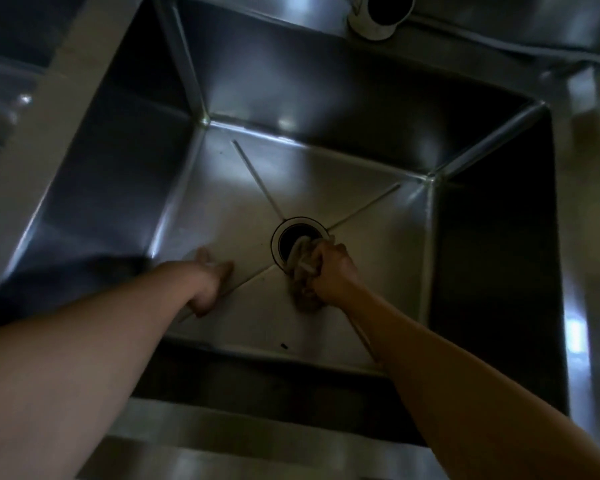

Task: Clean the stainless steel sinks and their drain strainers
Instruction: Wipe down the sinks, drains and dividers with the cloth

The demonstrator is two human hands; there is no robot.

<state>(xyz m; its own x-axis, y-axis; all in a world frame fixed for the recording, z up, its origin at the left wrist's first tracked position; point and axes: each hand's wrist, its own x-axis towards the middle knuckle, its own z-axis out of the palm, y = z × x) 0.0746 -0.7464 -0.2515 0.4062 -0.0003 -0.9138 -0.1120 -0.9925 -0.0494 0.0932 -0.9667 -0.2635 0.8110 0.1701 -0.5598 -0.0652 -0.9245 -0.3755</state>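
Note:
I look down into a deep stainless steel sink (326, 195) with creases running from its corners to a round drain opening (291, 239). My right hand (333, 271) grips a crumpled beige cloth (303, 271) and presses it against the drain's right rim. My left hand (210, 275) rests on the sink floor to the left of the drain, fingers pointing toward it. No strainer shows in the dark drain hole.
A faucet spout (381, 13) hangs over the back wall. A second basin (0, 109) lies beyond the left divider. A small dark speck (284, 346) sits near the front wall. The steel front rim (257, 441) runs below my arms.

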